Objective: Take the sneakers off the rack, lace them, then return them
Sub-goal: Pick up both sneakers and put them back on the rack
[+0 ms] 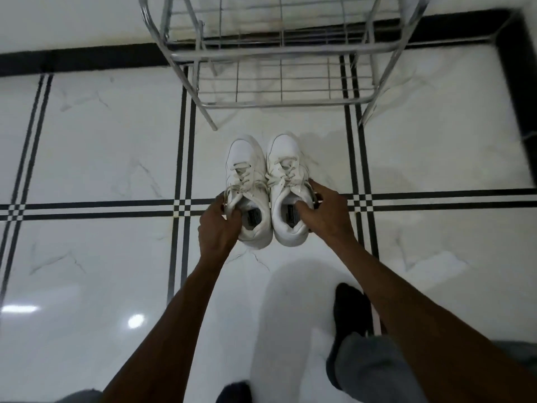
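Two white sneakers stand side by side, toes pointing toward the rack, both with white laces threaded through. My left hand grips the collar of the left sneaker, thumb inside its opening. My right hand grips the collar of the right sneaker the same way. Whether the soles touch the floor I cannot tell. The metal wire shoe rack stands just beyond the toes, and its visible shelves hold nothing.
The floor is glossy white marble tile with black double stripes. A black skirting band runs along the wall behind the rack. My right foot in a dark sock and grey trouser leg sit at the lower right.
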A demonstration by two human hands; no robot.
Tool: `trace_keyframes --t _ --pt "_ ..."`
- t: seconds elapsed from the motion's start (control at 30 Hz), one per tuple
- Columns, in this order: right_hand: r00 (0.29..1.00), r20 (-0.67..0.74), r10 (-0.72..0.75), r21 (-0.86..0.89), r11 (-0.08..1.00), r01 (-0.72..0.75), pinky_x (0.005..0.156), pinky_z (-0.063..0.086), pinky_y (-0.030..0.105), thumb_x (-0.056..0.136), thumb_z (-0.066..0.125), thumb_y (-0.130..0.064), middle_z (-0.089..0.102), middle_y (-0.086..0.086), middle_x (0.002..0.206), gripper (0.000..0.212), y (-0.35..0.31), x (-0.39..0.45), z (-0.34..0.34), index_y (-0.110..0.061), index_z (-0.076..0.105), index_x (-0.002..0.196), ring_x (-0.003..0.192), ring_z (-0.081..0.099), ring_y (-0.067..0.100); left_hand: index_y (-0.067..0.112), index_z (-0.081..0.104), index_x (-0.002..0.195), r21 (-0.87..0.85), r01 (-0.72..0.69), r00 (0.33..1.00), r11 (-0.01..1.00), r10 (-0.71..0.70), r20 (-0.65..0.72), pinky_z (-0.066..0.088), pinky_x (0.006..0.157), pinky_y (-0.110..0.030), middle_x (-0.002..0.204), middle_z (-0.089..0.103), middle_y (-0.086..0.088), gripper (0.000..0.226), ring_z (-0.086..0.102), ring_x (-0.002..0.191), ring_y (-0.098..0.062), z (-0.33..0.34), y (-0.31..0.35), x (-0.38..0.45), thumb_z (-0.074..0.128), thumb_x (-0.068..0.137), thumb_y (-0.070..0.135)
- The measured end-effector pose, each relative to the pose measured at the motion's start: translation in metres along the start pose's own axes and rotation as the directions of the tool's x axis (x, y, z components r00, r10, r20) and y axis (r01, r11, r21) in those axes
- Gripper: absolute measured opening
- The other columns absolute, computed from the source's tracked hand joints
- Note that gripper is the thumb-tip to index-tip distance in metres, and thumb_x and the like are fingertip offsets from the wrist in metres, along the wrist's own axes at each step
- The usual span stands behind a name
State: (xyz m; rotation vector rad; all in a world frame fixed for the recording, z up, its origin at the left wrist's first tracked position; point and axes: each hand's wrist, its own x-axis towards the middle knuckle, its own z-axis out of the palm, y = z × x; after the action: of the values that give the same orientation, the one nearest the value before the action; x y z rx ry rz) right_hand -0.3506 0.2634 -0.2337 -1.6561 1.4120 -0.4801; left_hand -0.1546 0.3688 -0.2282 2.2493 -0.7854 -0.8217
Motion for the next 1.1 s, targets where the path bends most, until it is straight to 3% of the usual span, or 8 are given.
trace_keyframes --t 0.23,0.3,0.37,0.5,0.67,0.8,0.93,1.1 --pt "0.999 0.009 0.045 0.026 0.999 -0.046 0.068 0.053 0.017 0.083 0.071 -0.027 0.075 -0.006 0.089 0.046 -0.112 -0.014 -0.098 -0.025 0.067 0.129 0.078 0.069 0.008 0.029 0.063 0.131 -0.003 0.012 1.000 1.000 -0.012 0.020 0.056 0.074 -0.030 0.103 0.074 0.009 0.041 0.072 0.092 -0.019 -0.073 0.127 -0.029 0.059 0.090 0.025" --pt "0.999 0.007 0.053 0.034 0.998 -0.053 0.073 0.058 0.026 0.082 0.072 -0.029 0.077 -0.005 0.094 0.052 -0.140 -0.010 -0.123 -0.027 0.064 0.133 0.080 0.070 0.009 0.030 0.065 0.127 -0.023 0.010 1.000 1.000 -0.010 0.001 0.048 0.063 -0.016 0.094 0.071 0.017 0.038 0.071 0.087 -0.015 -0.091 0.163 -0.032 0.060 0.093 0.015" --pt "0.998 0.013 0.054 0.055 0.997 -0.054 0.076 0.058 0.028 0.082 0.072 -0.026 0.077 -0.004 0.096 0.053 -0.167 -0.002 -0.145 -0.027 0.063 0.134 0.082 0.071 0.011 0.031 0.065 0.128 -0.014 0.000 1.000 1.000 0.000 -0.004 0.045 0.058 -0.017 0.094 0.071 0.016 0.038 0.070 0.081 -0.015 -0.107 0.193 -0.030 0.059 0.093 0.016" --pt "1.000 -0.006 0.025 0.048 0.999 -0.025 0.078 0.058 0.029 0.083 0.072 -0.024 0.077 -0.003 0.099 0.055 -0.211 0.029 -0.172 -0.027 0.061 0.136 0.087 0.072 0.013 0.028 0.063 0.133 -0.054 -0.015 1.000 0.998 0.013 -0.028 0.045 0.065 -0.023 0.104 0.075 0.000 0.041 0.064 0.075 -0.021 -0.125 0.236 -0.009 0.060 0.093 0.017" --pt "0.998 -0.007 0.056 0.031 0.998 -0.056 0.079 0.060 0.032 0.085 0.072 -0.030 0.075 -0.003 0.110 0.063 -0.239 0.090 -0.179 -0.028 0.053 0.145 0.089 0.071 0.013 0.022 0.061 0.138 -0.002 -0.040 0.999 0.999 0.040 -0.024 0.043 0.065 -0.010 0.112 0.074 -0.002 0.041 0.068 0.088 -0.020 -0.130 0.277 0.051 0.060 0.096 0.018" --pt "0.995 0.004 0.095 0.045 0.994 -0.095 0.080 0.053 0.026 0.089 0.070 -0.027 0.072 0.001 0.121 0.061 -0.251 0.151 -0.175 -0.025 0.050 0.147 0.100 0.068 0.014 0.021 0.058 0.143 0.007 -0.074 0.996 0.997 0.074 0.040 0.049 0.083 -0.028 0.123 0.073 -0.006 0.046 0.071 0.106 -0.026 -0.124 0.302 0.117 0.061 0.097 0.018" --pt "0.994 0.033 0.106 0.055 0.993 -0.107 0.092 0.060 0.037 0.087 0.067 -0.036 0.073 -0.001 0.121 0.059 -0.249 0.208 -0.159 -0.025 0.053 0.144 0.107 0.070 0.016 0.019 0.057 0.144 0.032 -0.068 0.994 0.997 0.064 0.089 0.046 0.085 -0.025 0.128 0.071 -0.006 0.048 0.066 0.106 -0.019 -0.115 0.316 0.181 0.062 0.097 0.014" --pt "0.983 0.027 0.181 -0.013 0.983 -0.181 0.092 0.059 0.043 0.088 0.069 -0.036 0.072 0.003 0.124 0.064 -0.236 0.261 -0.142 -0.024 0.048 0.148 0.108 0.069 0.019 0.017 0.057 0.145 0.038 -0.064 0.990 0.997 0.059 0.128 0.057 0.096 -0.047 0.130 0.071 -0.008 0.050 0.068 0.113 -0.029 -0.097 0.315 0.236 0.062 0.095 0.021"
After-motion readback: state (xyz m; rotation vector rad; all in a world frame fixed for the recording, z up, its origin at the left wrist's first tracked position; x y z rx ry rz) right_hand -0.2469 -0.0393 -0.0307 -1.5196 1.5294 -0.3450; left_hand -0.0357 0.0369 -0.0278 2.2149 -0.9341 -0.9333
